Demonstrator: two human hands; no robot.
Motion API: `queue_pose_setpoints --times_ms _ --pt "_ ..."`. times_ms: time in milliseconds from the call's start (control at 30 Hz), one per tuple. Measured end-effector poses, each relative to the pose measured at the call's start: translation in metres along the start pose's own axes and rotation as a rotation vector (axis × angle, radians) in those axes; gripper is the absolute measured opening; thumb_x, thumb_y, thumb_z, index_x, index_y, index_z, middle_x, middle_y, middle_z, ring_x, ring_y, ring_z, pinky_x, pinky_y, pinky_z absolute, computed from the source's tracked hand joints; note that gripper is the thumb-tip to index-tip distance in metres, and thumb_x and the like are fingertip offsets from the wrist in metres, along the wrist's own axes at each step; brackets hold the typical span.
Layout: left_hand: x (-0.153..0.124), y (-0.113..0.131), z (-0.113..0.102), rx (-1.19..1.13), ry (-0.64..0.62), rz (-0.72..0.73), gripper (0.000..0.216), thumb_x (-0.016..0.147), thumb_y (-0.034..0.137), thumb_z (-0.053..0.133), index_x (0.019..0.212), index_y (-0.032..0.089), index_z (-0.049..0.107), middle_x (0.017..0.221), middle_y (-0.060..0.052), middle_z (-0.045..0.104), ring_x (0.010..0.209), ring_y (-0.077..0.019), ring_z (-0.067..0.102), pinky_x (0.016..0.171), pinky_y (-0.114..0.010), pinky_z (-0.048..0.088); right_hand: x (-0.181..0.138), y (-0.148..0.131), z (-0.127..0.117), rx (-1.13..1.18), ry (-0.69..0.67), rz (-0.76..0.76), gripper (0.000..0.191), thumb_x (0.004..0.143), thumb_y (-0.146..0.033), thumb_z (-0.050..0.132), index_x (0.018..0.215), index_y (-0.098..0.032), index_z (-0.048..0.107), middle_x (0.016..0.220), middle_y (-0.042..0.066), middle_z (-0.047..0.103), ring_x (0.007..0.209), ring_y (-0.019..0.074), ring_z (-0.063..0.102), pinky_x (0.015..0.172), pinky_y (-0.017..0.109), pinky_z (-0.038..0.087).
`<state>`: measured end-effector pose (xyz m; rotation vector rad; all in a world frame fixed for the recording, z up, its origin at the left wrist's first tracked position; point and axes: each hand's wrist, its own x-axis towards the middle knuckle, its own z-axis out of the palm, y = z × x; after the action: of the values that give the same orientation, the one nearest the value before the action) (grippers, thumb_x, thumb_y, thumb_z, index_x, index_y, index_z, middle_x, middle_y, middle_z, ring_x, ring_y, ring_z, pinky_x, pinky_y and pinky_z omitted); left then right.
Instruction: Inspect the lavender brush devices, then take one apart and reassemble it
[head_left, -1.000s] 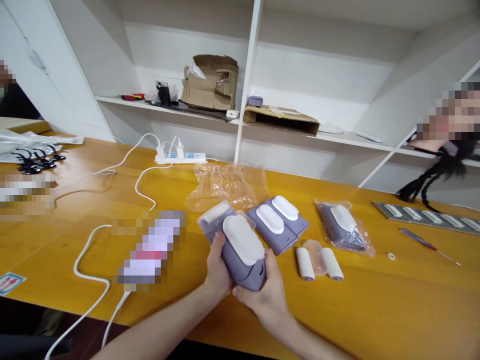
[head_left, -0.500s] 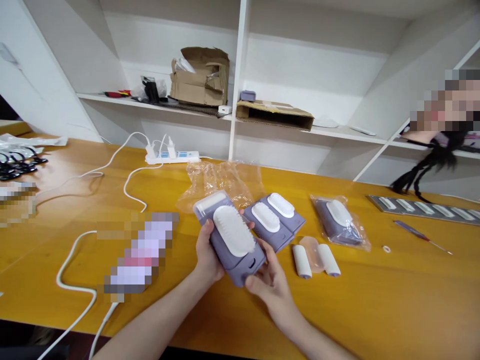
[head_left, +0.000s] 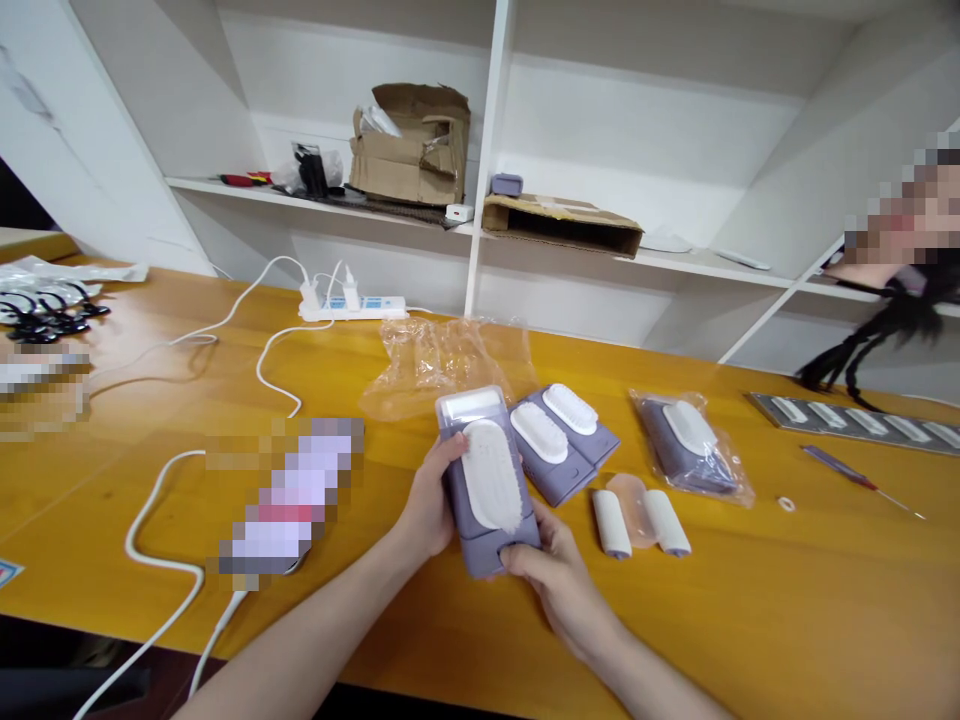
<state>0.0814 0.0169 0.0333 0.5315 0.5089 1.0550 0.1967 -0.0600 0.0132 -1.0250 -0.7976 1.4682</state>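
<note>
Both hands hold a purple lint brush, which has an oval white bristle pad and a white roller under a clear cover at its far end. My left hand grips its left side, thumb on the edge of the pad. The fingers of my right hand wrap its lower right, with the thumb pressing on the near end. Just behind lie two similar purple brushes, side by side. Another brush is in a clear bag. Two white rollers with purple ends rest on a peach-coloured piece.
A crumpled clear bag lies behind the hands. To the left are a pixelated device with a white cable and a power strip. At right are a screwdriver, a small ring and a grey strip. Shelves hold cardboard boxes.
The brush has turned more upright and shifted slightly right in my hands. My right thumb has moved onto its near end. The camera view has shifted slightly.
</note>
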Motion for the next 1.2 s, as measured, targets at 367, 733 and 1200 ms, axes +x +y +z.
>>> queue_pose_setpoints --times_ms 367,733,1200 --pt "-0.0020 -0.0056 -0.0006 -0.038 0.074 0.012 0.033 0.068 0.045 0.062 0.081 0.015 0.062 0.068 -0.008 0.070 0.073 -0.0286 0.068 0.066 -0.038 0.052 0.0023 0.0031 0.0010 -0.050 -0.028 0.172 0.020 0.053 -0.013 0.073 0.072 -0.012 0.066 0.061 0.002 0.069 0.054 0.0166 0.063 0.057 0.029 0.046" --pt "-0.0036 -0.0046 0.0007 -0.073 0.015 0.008 0.035 0.073 0.046 0.057 0.085 0.014 0.065 0.073 -0.010 0.071 0.080 -0.0301 0.068 0.071 -0.040 0.052 0.0030 0.0034 -0.0019 -0.108 -0.056 0.194 0.024 0.050 -0.020 0.079 0.064 -0.014 0.060 0.050 -0.001 0.063 0.035 0.0103 0.056 0.036 0.018 0.029" --pt "-0.0027 -0.0070 -0.0041 -0.112 -0.133 -0.089 0.050 0.080 0.049 0.047 0.102 0.008 0.067 0.091 -0.015 0.072 0.081 -0.0295 0.068 0.070 -0.038 0.053 -0.0020 -0.0003 0.0016 -0.142 -0.058 0.075 0.022 0.049 -0.013 0.076 0.067 -0.015 0.065 0.053 -0.005 0.056 0.047 0.0074 0.040 0.046 0.021 0.032"
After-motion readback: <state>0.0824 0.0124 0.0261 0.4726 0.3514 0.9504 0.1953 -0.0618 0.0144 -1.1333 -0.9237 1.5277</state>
